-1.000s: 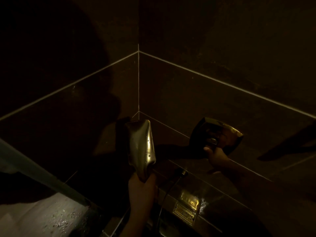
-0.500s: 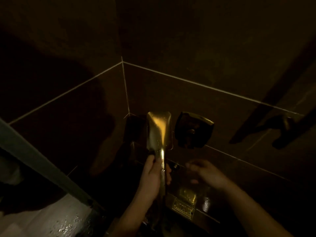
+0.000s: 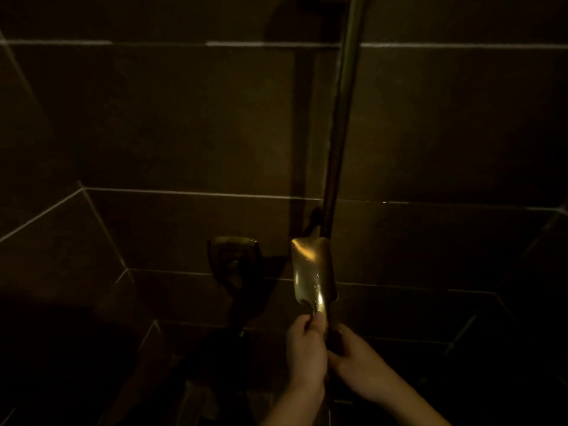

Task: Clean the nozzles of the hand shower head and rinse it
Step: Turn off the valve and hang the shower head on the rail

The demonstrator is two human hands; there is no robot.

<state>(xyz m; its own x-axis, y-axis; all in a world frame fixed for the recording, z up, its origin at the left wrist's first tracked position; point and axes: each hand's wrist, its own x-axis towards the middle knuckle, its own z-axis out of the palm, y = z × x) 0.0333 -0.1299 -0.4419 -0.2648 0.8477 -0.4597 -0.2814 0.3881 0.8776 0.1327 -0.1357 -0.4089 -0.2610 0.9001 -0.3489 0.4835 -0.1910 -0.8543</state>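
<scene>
Dark tiled wall (image 3: pixel 153 124) with pale grout lines fills the left of the dim view; lower down, a brass wall fitting (image 3: pixel 233 256) sits on the tiles, left of centre; to its right the left hand (image 3: pixel 305 348) has its fingers curled round the neck of the hand shower head (image 3: pixel 312 269), gripping it just below the flat brass head, which stands upright against the vertical shower rail (image 3: pixel 341 118); the right hand (image 3: pixel 359 361) meets the handle from the other side, fingers bent at it, though whether they clamp it I cannot tell in the gloom.
</scene>
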